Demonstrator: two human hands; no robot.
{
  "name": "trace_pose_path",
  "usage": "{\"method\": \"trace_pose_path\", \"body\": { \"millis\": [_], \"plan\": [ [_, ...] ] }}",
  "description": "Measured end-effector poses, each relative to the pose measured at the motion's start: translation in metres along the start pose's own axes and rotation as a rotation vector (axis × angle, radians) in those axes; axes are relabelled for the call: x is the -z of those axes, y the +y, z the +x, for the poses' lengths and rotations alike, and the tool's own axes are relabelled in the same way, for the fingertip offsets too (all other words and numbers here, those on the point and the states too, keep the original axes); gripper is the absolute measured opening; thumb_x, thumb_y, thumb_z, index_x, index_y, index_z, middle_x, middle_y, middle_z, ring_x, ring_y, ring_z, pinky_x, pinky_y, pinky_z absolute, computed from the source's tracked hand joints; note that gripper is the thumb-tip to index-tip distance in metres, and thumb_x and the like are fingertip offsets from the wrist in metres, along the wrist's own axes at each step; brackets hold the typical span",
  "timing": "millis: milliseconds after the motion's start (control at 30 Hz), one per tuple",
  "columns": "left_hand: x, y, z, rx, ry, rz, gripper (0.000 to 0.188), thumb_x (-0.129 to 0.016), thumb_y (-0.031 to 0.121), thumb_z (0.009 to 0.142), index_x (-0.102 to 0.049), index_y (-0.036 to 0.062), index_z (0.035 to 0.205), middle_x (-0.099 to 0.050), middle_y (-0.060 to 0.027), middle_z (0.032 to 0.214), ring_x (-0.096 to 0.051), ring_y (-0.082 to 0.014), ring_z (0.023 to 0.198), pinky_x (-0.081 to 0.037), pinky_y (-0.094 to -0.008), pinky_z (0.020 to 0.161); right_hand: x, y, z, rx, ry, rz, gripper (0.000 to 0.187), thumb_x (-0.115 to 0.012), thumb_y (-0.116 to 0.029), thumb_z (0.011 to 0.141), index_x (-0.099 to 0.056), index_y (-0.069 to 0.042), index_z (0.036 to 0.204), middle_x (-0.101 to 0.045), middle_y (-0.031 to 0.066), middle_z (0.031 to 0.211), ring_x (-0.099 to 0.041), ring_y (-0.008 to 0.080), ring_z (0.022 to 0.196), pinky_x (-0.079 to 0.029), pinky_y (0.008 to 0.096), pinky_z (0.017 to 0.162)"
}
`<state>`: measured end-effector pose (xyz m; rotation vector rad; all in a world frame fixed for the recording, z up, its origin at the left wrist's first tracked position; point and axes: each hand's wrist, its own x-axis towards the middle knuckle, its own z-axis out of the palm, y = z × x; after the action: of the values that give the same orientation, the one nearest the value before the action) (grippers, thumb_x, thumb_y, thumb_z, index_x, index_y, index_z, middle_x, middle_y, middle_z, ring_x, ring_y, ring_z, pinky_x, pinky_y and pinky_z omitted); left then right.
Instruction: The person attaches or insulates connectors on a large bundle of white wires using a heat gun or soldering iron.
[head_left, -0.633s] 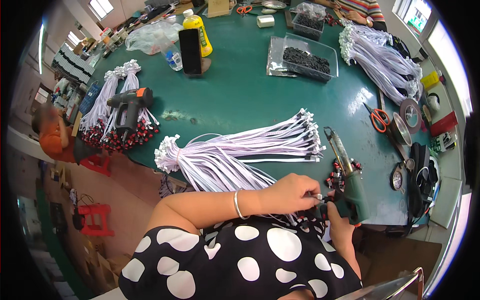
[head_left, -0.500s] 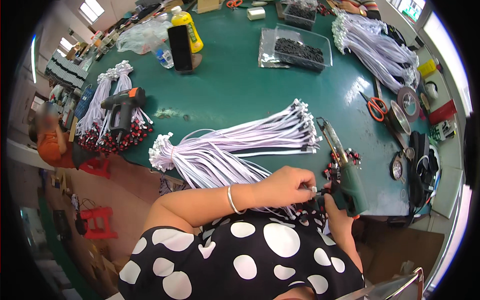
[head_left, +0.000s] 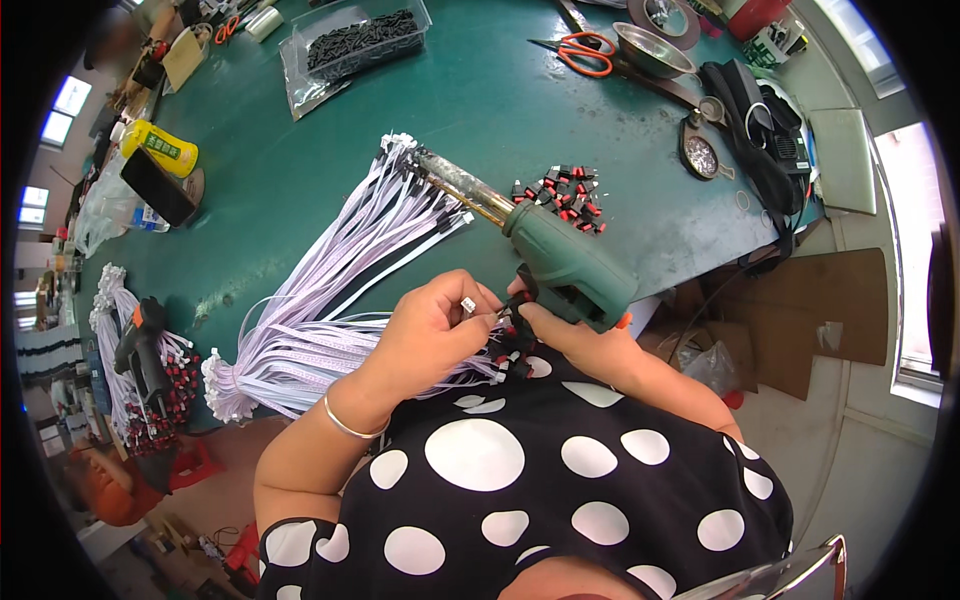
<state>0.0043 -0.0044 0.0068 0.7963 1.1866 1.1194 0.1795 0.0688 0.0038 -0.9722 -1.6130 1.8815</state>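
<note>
My left hand (head_left: 435, 325) is closed, with a small white cable connector (head_left: 468, 305) showing between its fingers. Close beside it, the right hand (head_left: 575, 340) pinches a small black piece (head_left: 520, 300) with a touch of red. A green heat gun (head_left: 570, 262) with a metal barrel slants just above the right hand; whether that hand supports it is hidden. Under my left hand spreads a bundle of flat white cables (head_left: 300, 350). Its near ends carry black-and-red connectors (head_left: 515, 362) by my lap. The barrel overlaps more cable ends (head_left: 405, 160).
Loose black-and-red connectors (head_left: 565, 195) lie right of the barrel. Orange-handled scissors (head_left: 585, 53), a metal bowl (head_left: 652, 50) and a tub of black pieces (head_left: 365, 45) are farther back. Leftward are a phone (head_left: 158, 187), a yellow bottle (head_left: 160, 148) and a dark glue gun (head_left: 145, 350).
The view has turned and shifted, so the table items sit farther left. The heat gun's barrel overlaps the cable ends now, not the loose connectors. My hands stay close together.
</note>
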Motion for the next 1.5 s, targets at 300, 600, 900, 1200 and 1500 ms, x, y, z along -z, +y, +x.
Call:
{"method": "trace_pose_path", "body": {
  "millis": [300,600,900,1200,1500],
  "plan": [
    [-0.003,0.0,0.001,0.015,0.016,0.133,0.006,-0.057,-0.001,0.075,-0.051,0.0001,0.074,-0.057,-0.0056,0.089,-0.042,-0.0035,0.057,-0.037,-0.0199,0.051,-0.003,0.001,0.003,0.034,0.001,-0.036,0.044,-0.064,-0.002,0.074,-0.044,-0.004,0.112,-0.057,0.0015,0.085,-0.055,0.0075,0.077,-0.046,0.0237,0.07],
    [-0.003,0.003,0.003,0.067,0.016,0.127,0.004,-0.055,0.0,0.075,-0.051,-0.0011,0.075,-0.058,-0.0082,0.088,-0.061,-0.0084,0.071,-0.046,-0.0211,0.056,-0.001,0.002,0.004,0.083,-0.003,-0.052,0.035,-0.062,-0.002,0.077,-0.05,-0.003,0.11,-0.058,0.0018,0.089,-0.054,0.0071,0.08,-0.046,0.0234,0.071],
    [-0.004,-0.006,0.009,0.05,0.064,0.042,0.009,-0.051,-0.005,0.083,-0.047,0.001,0.077,-0.051,-0.0095,0.096,-0.062,-0.0151,0.077,-0.052,-0.0255,0.068,0.017,0.019,-0.002,0.319,0.133,-0.414,0.044,-0.067,-0.001,0.073,-0.051,0.0,0.114,-0.058,0.0115,0.104,-0.06,0.0197,0.082,-0.048,0.0276,0.075],
    [0.0,-0.008,0.012,0.006,0.084,0.027,0.01,-0.052,-0.004,0.083,-0.047,0.0018,0.077,-0.05,-0.0092,0.095,-0.06,-0.0142,0.076,-0.051,-0.0242,0.067,0.055,0.053,-0.081,0.357,0.074,-0.268,0.028,-0.057,-0.017,0.085,-0.052,0.0,0.106,-0.06,0.0245,0.093,-0.063,0.0336,0.072,-0.052,0.0401,0.059],
    [-0.003,-0.009,0.013,-0.015,0.081,0.025,0.011,-0.052,-0.004,0.083,-0.046,0.0027,0.076,-0.05,-0.0081,0.093,-0.061,-0.0137,0.076,-0.051,-0.0238,0.064,0.083,0.127,-0.094,0.491,-0.09,-0.117,0.021,-0.07,-0.005,0.072,-0.059,0.002,0.088,-0.062,0.0141,0.084,-0.061,0.0247,0.076,-0.051,0.0339,0.067]
  ]
}}
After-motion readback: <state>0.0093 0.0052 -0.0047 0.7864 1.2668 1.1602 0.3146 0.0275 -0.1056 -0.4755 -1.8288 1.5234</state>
